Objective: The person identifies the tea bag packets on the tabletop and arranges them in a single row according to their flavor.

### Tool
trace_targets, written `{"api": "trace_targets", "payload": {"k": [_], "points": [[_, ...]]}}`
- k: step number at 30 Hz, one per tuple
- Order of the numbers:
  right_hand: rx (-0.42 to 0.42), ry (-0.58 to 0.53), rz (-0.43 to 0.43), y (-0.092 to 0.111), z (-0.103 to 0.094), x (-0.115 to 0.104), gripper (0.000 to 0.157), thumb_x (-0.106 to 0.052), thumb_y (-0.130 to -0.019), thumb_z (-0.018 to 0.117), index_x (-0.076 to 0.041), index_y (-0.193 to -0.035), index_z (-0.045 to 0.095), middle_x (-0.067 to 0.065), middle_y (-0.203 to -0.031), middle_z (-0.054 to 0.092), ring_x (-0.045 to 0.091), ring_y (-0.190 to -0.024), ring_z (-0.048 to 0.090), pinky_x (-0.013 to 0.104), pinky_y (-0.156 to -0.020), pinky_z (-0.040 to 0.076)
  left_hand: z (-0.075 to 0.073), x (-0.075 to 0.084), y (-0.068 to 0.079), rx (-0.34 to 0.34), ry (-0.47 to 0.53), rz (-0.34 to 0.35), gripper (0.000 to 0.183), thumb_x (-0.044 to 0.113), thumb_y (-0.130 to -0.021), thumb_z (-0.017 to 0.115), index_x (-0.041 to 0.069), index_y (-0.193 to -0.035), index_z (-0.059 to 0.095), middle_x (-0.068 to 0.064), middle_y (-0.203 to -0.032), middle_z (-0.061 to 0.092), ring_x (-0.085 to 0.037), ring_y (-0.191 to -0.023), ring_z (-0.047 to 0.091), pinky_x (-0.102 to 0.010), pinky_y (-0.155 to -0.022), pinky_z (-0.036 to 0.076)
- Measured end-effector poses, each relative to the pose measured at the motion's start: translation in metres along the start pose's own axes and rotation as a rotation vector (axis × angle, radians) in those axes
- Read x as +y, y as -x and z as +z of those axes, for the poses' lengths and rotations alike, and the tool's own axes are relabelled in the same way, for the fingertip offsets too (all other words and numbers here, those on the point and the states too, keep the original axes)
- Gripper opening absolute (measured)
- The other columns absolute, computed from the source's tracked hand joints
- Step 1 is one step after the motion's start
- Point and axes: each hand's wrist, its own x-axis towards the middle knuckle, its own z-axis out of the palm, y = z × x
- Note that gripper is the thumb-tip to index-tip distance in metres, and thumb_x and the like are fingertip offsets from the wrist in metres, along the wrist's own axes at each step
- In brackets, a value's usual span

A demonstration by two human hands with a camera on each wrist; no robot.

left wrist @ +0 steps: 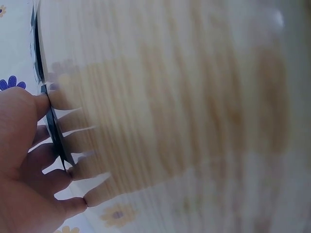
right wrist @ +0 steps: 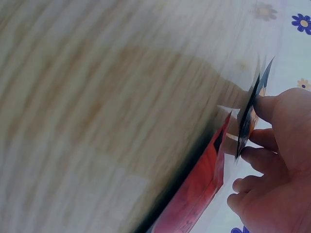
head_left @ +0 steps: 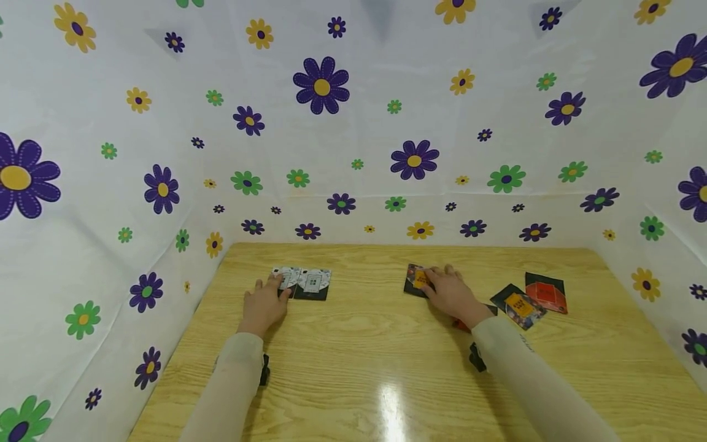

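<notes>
On the table's left part, two white-and-black square packets lie side by side. My left hand rests on the left packet with fingers spread. The left wrist view shows the thumb at that packet's dark edge and the little finger touching the tabletop. To the right, my right hand pinches the right side of a dark packet with an orange label. This packet appears nearly edge-on in the right wrist view, the thumb and fingertips against it. A red packet lies closer to that camera.
Right of my right hand lie another orange-labelled packet and a red-and-black packet. The red packet under my right wrist is partly hidden. The wooden table ends at a white, flower-printed cloth at the back and sides.
</notes>
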Motion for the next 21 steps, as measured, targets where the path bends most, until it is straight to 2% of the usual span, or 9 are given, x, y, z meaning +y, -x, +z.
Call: {"api": "trace_targets", "payload": {"k": [8, 21], "points": [[0.029, 0.018, -0.052, -0.006, 0.008, -0.008, 0.054, -0.026, -0.111, 0.053, 0.004, -0.155, 0.048, 0.031, -0.157, 0.049, 0.062, -0.149, 0.033, 0.072, -0.123, 0.027, 0.001, -0.001, 0.0, -0.011, 0.016, -0.01, 0.062, 0.034, -0.114, 0.044, 0.007, -0.167, 0.029, -0.023, -0.173, 0.02, -0.054, -0.159, 0.014, -0.078, -0.124, 0.011], [0.012, 0.017, -0.093, -0.013, 0.014, -0.032, 0.054, -0.029, -0.111, 0.053, 0.003, -0.155, 0.049, 0.028, -0.159, 0.048, 0.06, -0.151, 0.031, 0.072, -0.124, 0.026, 0.0, -0.001, 0.0, 0.0, 0.002, -0.002, 0.061, 0.035, -0.114, 0.044, 0.007, -0.167, 0.03, -0.023, -0.173, 0.022, -0.055, -0.158, 0.017, -0.079, -0.123, 0.014]]}}
